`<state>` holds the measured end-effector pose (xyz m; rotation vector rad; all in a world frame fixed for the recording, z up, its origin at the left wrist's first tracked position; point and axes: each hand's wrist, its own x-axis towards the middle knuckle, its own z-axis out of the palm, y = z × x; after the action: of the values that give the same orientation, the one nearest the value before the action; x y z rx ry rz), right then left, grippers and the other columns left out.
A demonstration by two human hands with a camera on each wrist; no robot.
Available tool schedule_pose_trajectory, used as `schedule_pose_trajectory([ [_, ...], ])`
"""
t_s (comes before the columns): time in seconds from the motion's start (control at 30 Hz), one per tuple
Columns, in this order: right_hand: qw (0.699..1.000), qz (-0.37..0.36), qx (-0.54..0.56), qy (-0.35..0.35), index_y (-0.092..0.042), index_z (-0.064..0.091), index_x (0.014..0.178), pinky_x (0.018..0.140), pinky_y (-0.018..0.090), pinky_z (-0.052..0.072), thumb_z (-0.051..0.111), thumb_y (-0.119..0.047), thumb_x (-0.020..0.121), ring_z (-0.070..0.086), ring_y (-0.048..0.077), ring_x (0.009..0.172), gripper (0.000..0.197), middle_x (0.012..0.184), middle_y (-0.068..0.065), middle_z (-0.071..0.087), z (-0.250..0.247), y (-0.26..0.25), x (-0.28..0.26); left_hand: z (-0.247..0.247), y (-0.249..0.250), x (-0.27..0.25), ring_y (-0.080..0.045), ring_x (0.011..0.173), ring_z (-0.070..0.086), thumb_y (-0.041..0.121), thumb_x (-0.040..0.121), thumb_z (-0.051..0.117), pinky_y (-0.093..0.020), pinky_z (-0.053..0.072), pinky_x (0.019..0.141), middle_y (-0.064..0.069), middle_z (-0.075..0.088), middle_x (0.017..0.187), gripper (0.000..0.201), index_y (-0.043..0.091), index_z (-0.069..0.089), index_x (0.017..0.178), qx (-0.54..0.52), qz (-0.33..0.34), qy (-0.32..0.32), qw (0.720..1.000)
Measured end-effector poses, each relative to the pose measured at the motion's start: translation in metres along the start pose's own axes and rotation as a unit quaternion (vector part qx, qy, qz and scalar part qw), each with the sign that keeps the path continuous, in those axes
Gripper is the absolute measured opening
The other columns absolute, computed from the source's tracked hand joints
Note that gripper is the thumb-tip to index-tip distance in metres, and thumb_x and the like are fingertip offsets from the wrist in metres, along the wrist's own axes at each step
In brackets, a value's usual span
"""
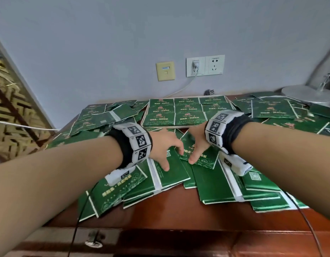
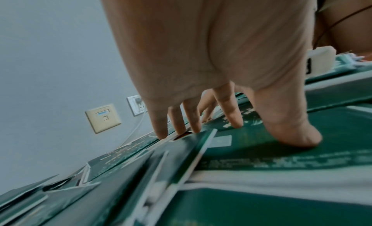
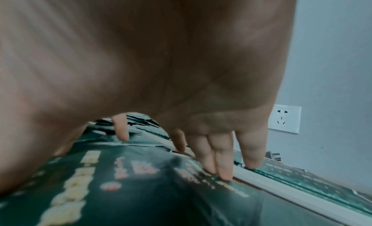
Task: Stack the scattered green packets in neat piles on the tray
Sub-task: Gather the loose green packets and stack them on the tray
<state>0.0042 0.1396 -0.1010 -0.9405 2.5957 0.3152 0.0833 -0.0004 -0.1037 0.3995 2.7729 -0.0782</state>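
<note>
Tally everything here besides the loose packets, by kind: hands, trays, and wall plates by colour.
Hands: 2, left hand and right hand
Tray: 1
Beige wall plate: 1
White wall plates: 2, one with a plug, one free
Total: 6

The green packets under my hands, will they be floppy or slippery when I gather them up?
The packets look flat and thin, so probably light and somewhat bendy. Their glossy faces catch the light, so they may slide over each other. The left hand and right hand rest spread on them; squaring edges first seems wise.
</note>
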Motion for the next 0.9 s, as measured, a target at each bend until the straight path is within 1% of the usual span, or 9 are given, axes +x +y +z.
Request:
schedule_pose_trajectory([
  [0.17, 1.000, 0.011, -0.012, 0.013, -0.007, 0.033, 0.140, 0.090, 0.035, 0.047, 0.079, -0.059, 0.062, 0.056, 0.026, 0.113, 0.103, 0.130, 0.009, 0.054, 0.001, -0.004, -0.005, 0.007, 0.002, 0.003, -0.020, 0.121, 0.035, 0.034, 0.066, 0.085, -0.039, 0.040, 0.098, -0.001, 0.040, 0.134, 0.069, 0.036, 0.047, 0.123, 0.011, -0.010, 0.008, 1.000],
  [0.27, 0.999, 0.021, -0.012, 0.022, -0.009, 0.025, 0.144, 0.090, 0.037, 0.048, 0.080, -0.059, 0.060, 0.055, 0.028, 0.113, 0.113, 0.133, 0.009, 0.052, 0.001, -0.003, -0.006, 0.007, 0.001, 0.004, -0.021, 0.118, 0.036, 0.035, 0.068, 0.083, -0.038, 0.041, 0.094, -0.001, 0.042, 0.132, 0.058, 0.032, 0.051, 0.116, 0.018, -0.005, -0.002, 1.000],
  [0.37, 0.999, 0.029, -0.010, 0.037, -0.008, 0.022, 0.145, 0.085, 0.034, 0.047, 0.081, -0.055, 0.062, 0.057, 0.028, 0.112, 0.112, 0.132, 0.010, 0.053, 0.001, -0.001, -0.003, 0.008, 0.000, 0.004, -0.022, 0.117, 0.037, 0.035, 0.069, 0.083, -0.038, 0.042, 0.093, -0.002, 0.043, 0.130, 0.051, 0.027, 0.053, 0.110, 0.024, -0.002, -0.004, 1.000],
  [0.5, 0.997, 0.022, -0.006, 0.077, -0.008, 0.029, 0.140, 0.087, 0.038, 0.052, 0.086, -0.047, 0.058, 0.060, 0.028, 0.105, 0.106, 0.123, 0.008, 0.059, -0.003, 0.005, 0.001, 0.006, 0.002, 0.006, -0.021, 0.109, 0.041, 0.033, 0.070, 0.081, -0.039, 0.042, 0.092, -0.002, 0.050, 0.116, 0.036, 0.023, 0.052, 0.088, -0.010, 0.012, 0.034, 0.999],
  [0.6, 0.993, 0.028, 0.013, 0.113, -0.009, 0.029, 0.141, 0.089, 0.039, 0.051, 0.087, -0.037, 0.061, 0.059, 0.028, 0.109, 0.103, 0.124, 0.009, 0.058, -0.009, 0.009, 0.004, 0.004, 0.000, 0.007, -0.019, 0.101, 0.049, 0.028, 0.073, 0.080, -0.038, 0.043, 0.091, 0.001, 0.055, 0.102, 0.029, 0.020, 0.052, 0.076, -0.062, 0.026, 0.078, 0.995],
  [0.67, 0.989, 0.029, 0.030, 0.140, -0.010, 0.035, 0.139, 0.090, 0.037, 0.051, 0.086, -0.030, 0.064, 0.058, 0.027, 0.110, 0.092, 0.124, 0.008, 0.059, -0.015, 0.012, 0.006, -0.001, -0.002, 0.006, -0.016, 0.098, 0.052, 0.025, 0.075, 0.078, -0.035, 0.043, 0.091, 0.003, 0.058, 0.097, 0.028, 0.020, 0.051, 0.073, -0.096, 0.029, 0.111, 0.989],
  [0.73, 0.984, 0.025, 0.052, 0.169, -0.012, 0.050, 0.126, 0.087, 0.032, 0.050, 0.082, -0.024, 0.068, 0.060, 0.024, 0.105, 0.067, 0.117, 0.005, 0.062, -0.021, 0.016, 0.007, -0.008, -0.005, 0.004, -0.013, 0.099, 0.056, 0.025, 0.078, 0.075, -0.032, 0.043, 0.093, 0.007, 0.061, 0.096, 0.027, 0.021, 0.050, 0.072, -0.136, 0.020, 0.153, 0.979],
  [0.8, 0.978, 0.027, 0.086, 0.190, -0.013, 0.056, 0.115, 0.082, 0.030, 0.049, 0.075, -0.019, 0.075, 0.060, 0.023, 0.099, 0.045, 0.111, 0.004, 0.064, -0.028, 0.020, 0.004, -0.016, -0.007, 0.002, -0.011, 0.099, 0.057, 0.027, 0.081, 0.073, -0.031, 0.044, 0.093, 0.010, 0.060, 0.095, 0.023, 0.020, 0.051, 0.077, -0.176, -0.002, 0.198, 0.964],
  [0.9, 0.967, 0.028, 0.151, 0.203, -0.007, 0.058, 0.112, 0.083, 0.032, 0.049, 0.063, -0.020, 0.084, 0.061, 0.026, 0.097, 0.031, 0.108, 0.008, 0.064, -0.040, 0.025, -0.006, -0.028, -0.009, 0.003, -0.012, 0.088, 0.063, 0.028, 0.080, 0.075, -0.029, 0.050, 0.083, 0.006, 0.064, 0.095, 0.023, 0.022, 0.055, 0.091, -0.242, -0.046, 0.276, 0.929],
])
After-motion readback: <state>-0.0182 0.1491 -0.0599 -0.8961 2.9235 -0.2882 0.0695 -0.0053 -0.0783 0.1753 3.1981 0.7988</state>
